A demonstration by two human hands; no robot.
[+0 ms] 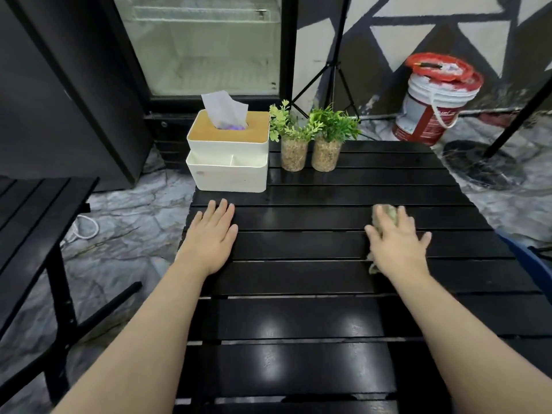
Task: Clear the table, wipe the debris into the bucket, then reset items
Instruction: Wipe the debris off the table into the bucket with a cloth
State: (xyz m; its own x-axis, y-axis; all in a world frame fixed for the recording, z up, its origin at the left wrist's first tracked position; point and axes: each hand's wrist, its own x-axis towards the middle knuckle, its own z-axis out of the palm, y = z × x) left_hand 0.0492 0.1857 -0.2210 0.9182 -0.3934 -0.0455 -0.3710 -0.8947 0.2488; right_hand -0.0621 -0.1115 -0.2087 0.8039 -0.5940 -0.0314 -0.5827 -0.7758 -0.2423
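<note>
Right hand [398, 240]: pressed palm-down on a greyish cloth [388, 215], fingers spread flat over it rather than clenched round it. Cloth edges visible ahead of the fingertips and behind the wrist. Flat pressure of this kind judged suited to dragging debris along the slats instead of lifting it.

Left hand [210, 231]: released, grasping nothing, laid flat at the left margin of the desk [313, 318]. Probable purpose: bracing the desk and the body during the wipe.

Tissue box [228, 150]: set in the far left corner of the desk, just ahead of the left fingertips but apart from them. Two potted plants [310, 141]: side by side, just right of the box, along the far edge. Grouping at the back judged deliberate, leaving the middle and near slats bare for wiping. Not determinable whether already reset or not yet cleared.

Debris: none distinguishable on the dark slats; too small or absent, cannot tell.

Bucket [433, 103]: white with a red lid, on the floor beyond the far right corner, well apart from the desk and lid on. Whether this is the bucket intended for debris: cannot tell.

Open room: wide bare run between the two hands and toward the near edge. Right edge near the cloth hand; a blue object [528, 258] just beyond it. Gaps between slats liable to pass crumbs to the floor. Left of the desk, open floor, then a second dark slatted surface [38, 210].
</note>
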